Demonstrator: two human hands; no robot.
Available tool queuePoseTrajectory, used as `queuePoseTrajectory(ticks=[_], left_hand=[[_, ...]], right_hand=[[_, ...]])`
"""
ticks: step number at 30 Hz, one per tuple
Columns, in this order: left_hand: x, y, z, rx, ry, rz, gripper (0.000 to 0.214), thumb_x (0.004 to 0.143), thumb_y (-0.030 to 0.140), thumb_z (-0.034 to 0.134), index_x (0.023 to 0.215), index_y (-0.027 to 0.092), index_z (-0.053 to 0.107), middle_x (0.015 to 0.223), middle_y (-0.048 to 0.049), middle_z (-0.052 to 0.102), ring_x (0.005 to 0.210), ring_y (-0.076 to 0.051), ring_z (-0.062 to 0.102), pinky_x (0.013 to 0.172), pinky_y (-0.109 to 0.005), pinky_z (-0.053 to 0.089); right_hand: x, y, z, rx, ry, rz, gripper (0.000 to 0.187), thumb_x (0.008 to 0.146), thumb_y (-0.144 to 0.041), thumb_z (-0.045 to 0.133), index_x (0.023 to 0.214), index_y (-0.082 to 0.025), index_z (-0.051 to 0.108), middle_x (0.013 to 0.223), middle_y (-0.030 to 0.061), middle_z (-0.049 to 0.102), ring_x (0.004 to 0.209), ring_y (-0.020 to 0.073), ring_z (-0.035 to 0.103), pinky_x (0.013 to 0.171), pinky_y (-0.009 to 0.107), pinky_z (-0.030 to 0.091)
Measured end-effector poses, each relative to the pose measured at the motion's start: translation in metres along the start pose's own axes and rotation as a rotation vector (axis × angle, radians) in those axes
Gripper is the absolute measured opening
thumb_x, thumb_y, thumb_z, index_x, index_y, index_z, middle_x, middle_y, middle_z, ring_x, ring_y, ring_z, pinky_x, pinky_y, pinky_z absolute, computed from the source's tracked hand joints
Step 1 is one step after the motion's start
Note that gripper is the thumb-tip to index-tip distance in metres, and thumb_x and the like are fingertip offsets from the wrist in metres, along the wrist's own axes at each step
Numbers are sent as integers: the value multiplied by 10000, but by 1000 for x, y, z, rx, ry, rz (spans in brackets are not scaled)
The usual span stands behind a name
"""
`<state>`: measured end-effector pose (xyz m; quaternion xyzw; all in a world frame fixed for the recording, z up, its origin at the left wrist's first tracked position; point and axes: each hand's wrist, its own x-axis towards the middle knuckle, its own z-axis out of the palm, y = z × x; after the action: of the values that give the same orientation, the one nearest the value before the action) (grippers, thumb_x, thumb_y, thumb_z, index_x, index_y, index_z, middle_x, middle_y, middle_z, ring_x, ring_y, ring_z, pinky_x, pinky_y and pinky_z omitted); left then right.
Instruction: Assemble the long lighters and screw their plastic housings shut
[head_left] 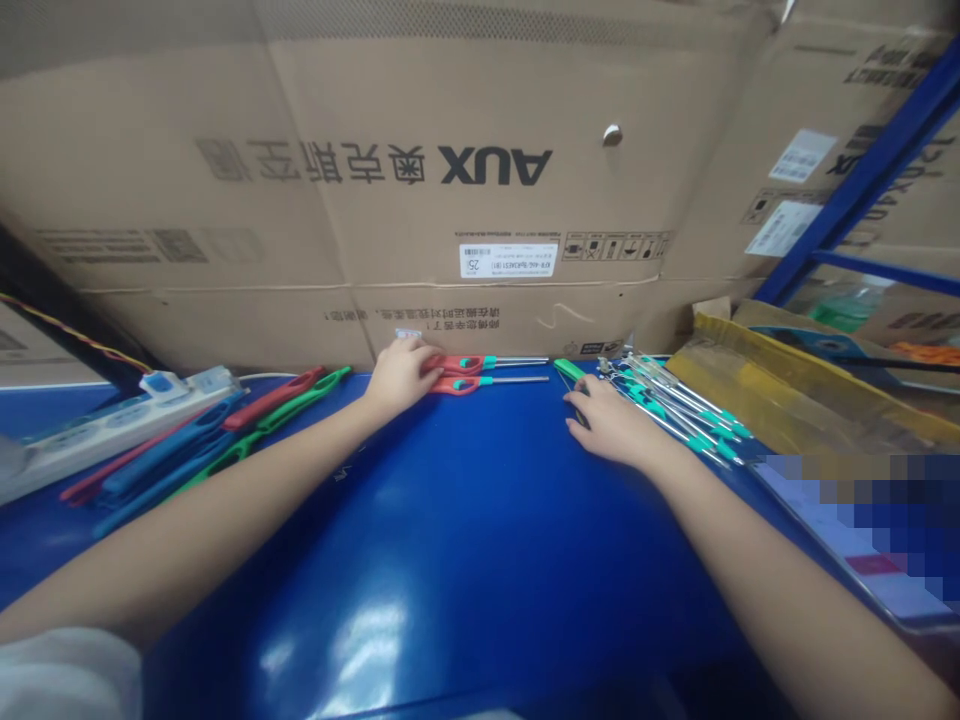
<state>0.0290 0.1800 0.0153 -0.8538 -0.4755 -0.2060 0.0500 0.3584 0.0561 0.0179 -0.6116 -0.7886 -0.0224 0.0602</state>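
Observation:
At the back of the blue table, my left hand (401, 380) is closed over the handle ends of two red long-necked lighters (461, 367). Their metal tubes point right, with teal collars where they meet the handles. Farther right, my right hand (611, 420) is curled around a slim green and black tool (568, 370), whose kind is partly covered by the fingers. Beside that hand lies a pile of metal lighter tubes with teal parts (682, 405). Blue, red and green plastic handle pieces (176, 450) lie to the left of my left forearm.
A large cardboard sheet (360, 220) stands upright along the table's back edge. A white power strip (150, 410) with a plug lies at left. On the right are a taped cardboard box (795, 390), a tablet-like screen (847, 540) and a blue metal frame (862, 170).

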Motion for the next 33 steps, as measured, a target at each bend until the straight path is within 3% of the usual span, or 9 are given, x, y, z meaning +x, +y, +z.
queuePoseTrajectory(ticks=[6, 12, 15, 18, 24, 30, 33], left_hand=[[-22, 19, -18, -13, 25, 14, 274, 994, 325, 632, 1228, 187, 675, 1258, -109, 662, 1169, -267, 625, 1015, -470, 546], [-55, 25, -46, 13, 2, 32, 333, 961, 275, 558, 1262, 240, 695, 1244, -77, 672, 1144, -255, 612, 1020, -406, 512], [-71, 9, -63, 93, -32, -17, 348, 951, 337, 548, 1239, 231, 712, 1232, -94, 677, 1136, -301, 596, 1009, -451, 496], [-87, -22, -77, 185, -68, -132, 395, 952, 376, 529, 1272, 208, 691, 1231, -134, 676, 1136, -340, 593, 1007, -484, 482], [-116, -80, -94, 325, -168, -408, 526, 959, 389, 530, 1373, 71, 594, 1267, -222, 657, 1161, -407, 606, 993, -494, 461], [-123, -100, -98, 343, -290, -535, 644, 966, 496, 478, 1451, 76, 529, 1161, -263, 707, 982, -422, 669, 792, -417, 478], [-121, -104, -96, 310, -304, -551, 628, 956, 505, 487, 1401, 73, 585, 1152, -271, 713, 938, -423, 670, 725, -373, 446]], right_hand=[[1, 1, 2, 8, 78, -90, 335, 955, -273, 545, 1203, -156, 739, 1375, 234, 563, 1291, 421, 525, 1051, 609, 467], [2, -7, 8, 89, 132, -249, 272, 975, -290, 543, 1115, -184, 752, 1348, 183, 592, 1305, 382, 524, 1083, 605, 446], [2, -12, 9, 123, 125, -325, 257, 994, -296, 528, 1065, -195, 753, 1278, 155, 626, 1220, 335, 584, 1049, 555, 486], [2, -17, 9, 142, 97, -372, 265, 1005, -280, 511, 1071, -188, 751, 1195, 138, 664, 1117, 295, 635, 996, 503, 529], [3, -25, 18, 151, 72, -371, 362, 1020, -316, 514, 1318, -195, 679, 1368, 152, 650, 1268, 343, 600, 1067, 577, 493], [4, -28, 23, 159, 56, -343, 408, 1030, -345, 502, 1384, -202, 647, 1429, 166, 620, 1318, 352, 580, 1104, 613, 462], [4, -27, 23, 162, 49, -341, 404, 1029, -348, 505, 1382, -214, 648, 1418, 161, 624, 1315, 342, 579, 1116, 602, 458]])
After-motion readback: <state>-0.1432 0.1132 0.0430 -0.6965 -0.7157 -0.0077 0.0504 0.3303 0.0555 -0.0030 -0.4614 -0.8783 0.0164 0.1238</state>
